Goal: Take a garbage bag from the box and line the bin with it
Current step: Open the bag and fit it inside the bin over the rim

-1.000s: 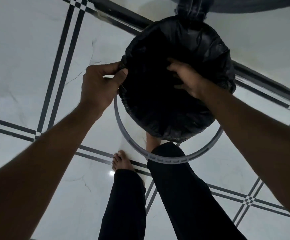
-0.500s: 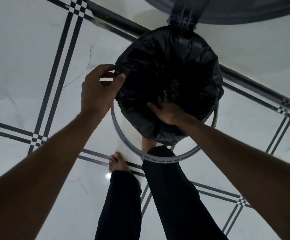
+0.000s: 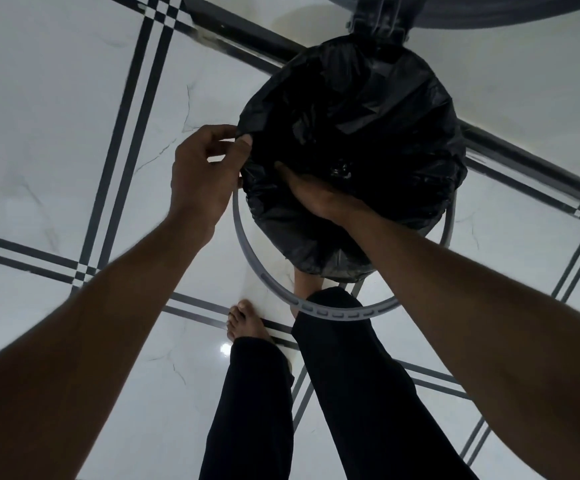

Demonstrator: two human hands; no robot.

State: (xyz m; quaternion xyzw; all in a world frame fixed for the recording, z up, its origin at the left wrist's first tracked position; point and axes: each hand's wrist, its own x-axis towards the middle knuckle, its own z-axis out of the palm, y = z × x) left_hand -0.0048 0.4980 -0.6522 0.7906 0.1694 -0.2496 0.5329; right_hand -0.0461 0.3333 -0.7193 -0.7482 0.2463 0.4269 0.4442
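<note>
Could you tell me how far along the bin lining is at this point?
Done: the black garbage bag is opened and draped over the bin's mouth. In hand: the left hand pinches its edge while the right hand presses inside. Left: the grey ring hangs loose below, apparently not yet seated.

White tiled floor (image 3: pixel 56 140), bare foot (image 3: pixel 245 323)

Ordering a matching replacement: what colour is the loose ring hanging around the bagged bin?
Light grey ring, clearest in the head view.
</note>
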